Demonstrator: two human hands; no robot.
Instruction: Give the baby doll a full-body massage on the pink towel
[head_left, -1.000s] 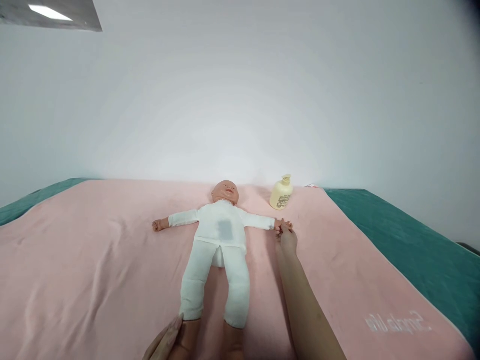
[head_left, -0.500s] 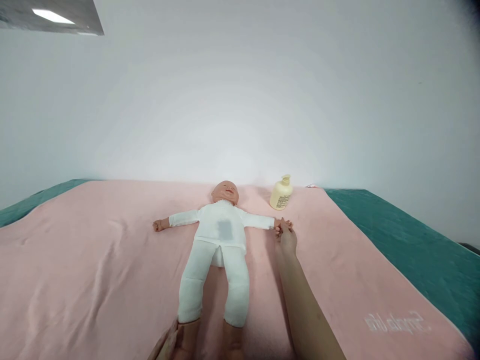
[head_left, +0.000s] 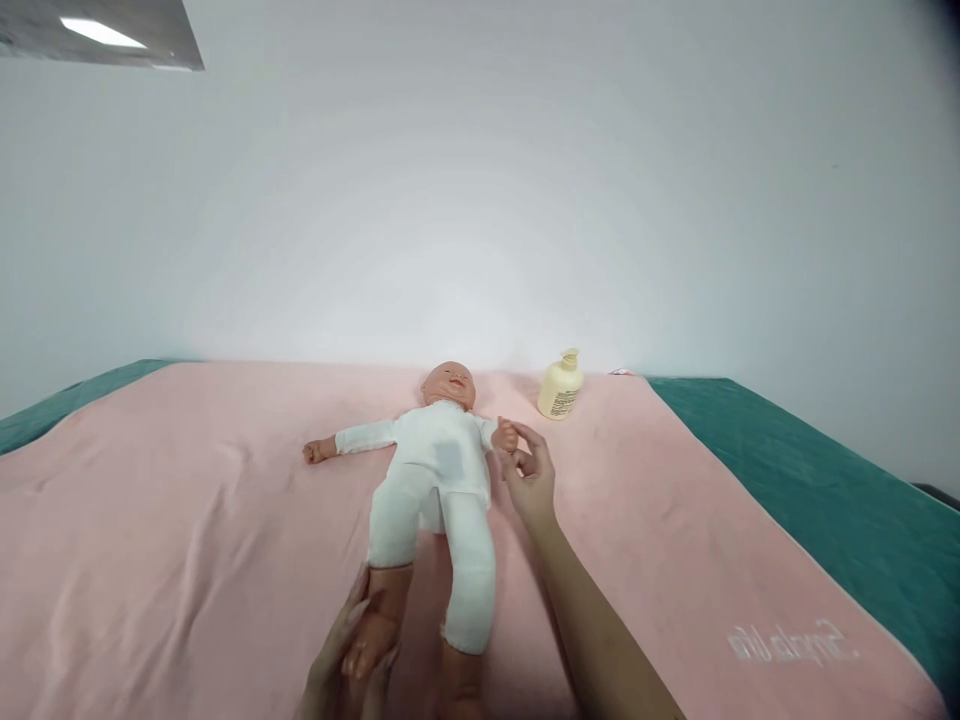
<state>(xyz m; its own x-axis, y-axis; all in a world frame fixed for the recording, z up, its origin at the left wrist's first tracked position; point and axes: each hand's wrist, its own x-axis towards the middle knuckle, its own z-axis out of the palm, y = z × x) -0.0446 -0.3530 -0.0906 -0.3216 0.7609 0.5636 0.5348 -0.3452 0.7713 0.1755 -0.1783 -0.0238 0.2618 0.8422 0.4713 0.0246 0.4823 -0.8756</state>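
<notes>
Fingers point(head_left: 527, 430) of my right hand point(head_left: 534, 488) curl in a narrow pinch around the doll's fist point(head_left: 505, 437), while my left hand point(head_left: 339, 632) cups the doll's foot point(head_left: 379, 628) loosely, thumb and fingers on either side. The doll point(head_left: 420, 440) lies on its back on the pink blanket point(head_left: 240, 590), its head away from me. That arm has just folded inward and the knee has bent, so I judge the limbs I hold are being worked together, arm with opposite leg. Half a second ago the arm lay straight out to the side and the leg stretched toward me; now the fist sits near the shoulder and the foot is raised. The other arm, the other leg and the pump bottle point(head_left: 560, 388) stay about where they were.
</notes>
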